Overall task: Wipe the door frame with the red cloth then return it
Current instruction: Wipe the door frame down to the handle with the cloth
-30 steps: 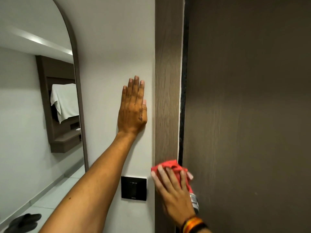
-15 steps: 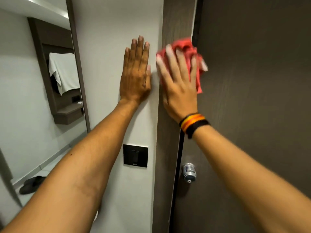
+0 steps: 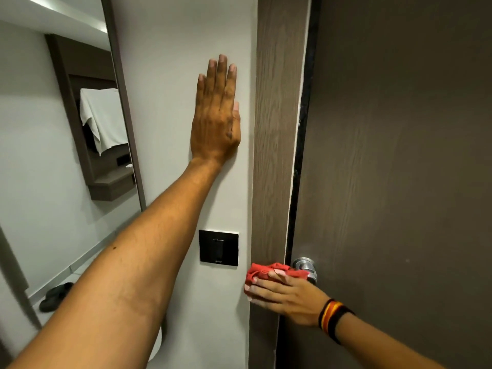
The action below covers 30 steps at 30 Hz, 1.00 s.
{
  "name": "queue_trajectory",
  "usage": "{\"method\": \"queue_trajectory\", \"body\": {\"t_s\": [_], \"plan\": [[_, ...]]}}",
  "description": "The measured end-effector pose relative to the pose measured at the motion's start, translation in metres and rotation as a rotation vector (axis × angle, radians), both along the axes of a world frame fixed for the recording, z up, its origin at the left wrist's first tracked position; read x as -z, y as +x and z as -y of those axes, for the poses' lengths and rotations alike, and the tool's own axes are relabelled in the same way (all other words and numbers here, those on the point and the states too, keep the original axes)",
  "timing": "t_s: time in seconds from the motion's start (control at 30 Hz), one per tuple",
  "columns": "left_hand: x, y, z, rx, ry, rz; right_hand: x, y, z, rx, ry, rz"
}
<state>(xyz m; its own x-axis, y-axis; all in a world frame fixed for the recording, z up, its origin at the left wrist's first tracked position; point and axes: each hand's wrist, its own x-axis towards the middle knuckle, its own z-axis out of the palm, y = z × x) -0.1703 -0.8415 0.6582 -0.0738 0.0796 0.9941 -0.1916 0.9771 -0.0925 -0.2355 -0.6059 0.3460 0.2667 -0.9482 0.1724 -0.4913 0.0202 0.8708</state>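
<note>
Frame wiping, low stroke

Right hand (image 3: 285, 294) presses red cloth (image 3: 269, 272) flat-fingered on door frame (image 3: 277, 129); doorknob (image 3: 306, 266) at 3 o'clock could snag it. Left hand (image 3: 217, 115) open on wall (image 3: 173, 75).

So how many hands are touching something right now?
2. The left hand lies flat on the white wall. The right hand presses the red cloth on the door frame, beside the door knob.

black wall switch (image 3: 218, 248), mirror (image 3: 53, 155), steel doorknob (image 3: 303, 263), dark door (image 3: 399, 182)
</note>
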Motion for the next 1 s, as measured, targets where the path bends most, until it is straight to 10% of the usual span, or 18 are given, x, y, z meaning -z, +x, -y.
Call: {"method": "queue_trajectory", "body": {"t_s": [0.6, 0.8, 1.0], "plan": [[0.003, -0.001, 0.008, -0.053, -0.001, 0.045, -0.547, 0.011, 0.049, -0.013, -0.781, 0.228], [-0.003, 0.01, 0.001, 0.045, 0.04, 0.086, -0.553, 0.031, 0.066, 0.028, -0.99, 0.349], [-0.031, 0.044, -0.031, 0.308, 0.252, -0.109, -0.408, 0.043, 0.069, -0.041, -1.103, 0.472]]}}
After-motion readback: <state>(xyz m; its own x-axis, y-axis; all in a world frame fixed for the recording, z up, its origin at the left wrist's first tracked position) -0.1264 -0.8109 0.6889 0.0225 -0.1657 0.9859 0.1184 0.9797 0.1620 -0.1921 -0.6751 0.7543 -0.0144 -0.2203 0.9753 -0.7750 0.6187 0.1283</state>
